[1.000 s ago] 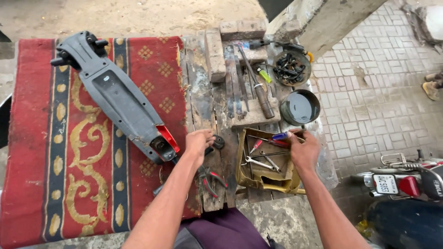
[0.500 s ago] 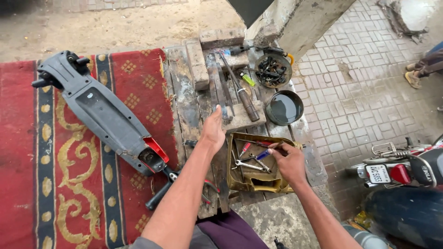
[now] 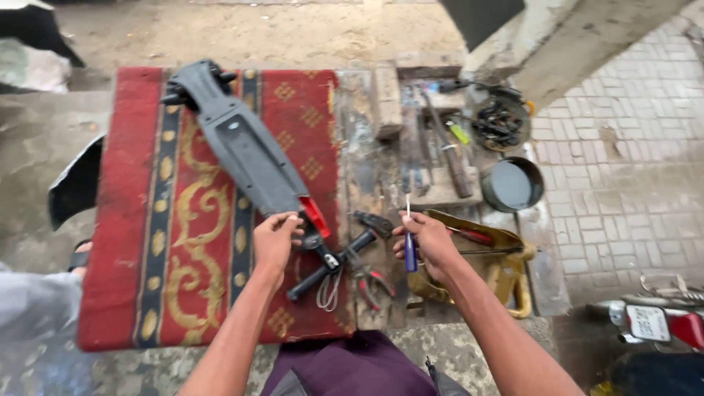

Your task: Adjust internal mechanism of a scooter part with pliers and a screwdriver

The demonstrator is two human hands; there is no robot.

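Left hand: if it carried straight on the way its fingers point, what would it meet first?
The left hand points at the red end of the grey scooter deck, so it would likely meet that first; its fingertips look nearly there, though depth is unclear.

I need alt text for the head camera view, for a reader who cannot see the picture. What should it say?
A person's right hand holds a blue-handled screwdriver upright, while the left hand touches the near end of a grey scooter deck lying on a red patterned rug. Beside it are red-handled pliers, a yellow tool tray and a round grey bowl.
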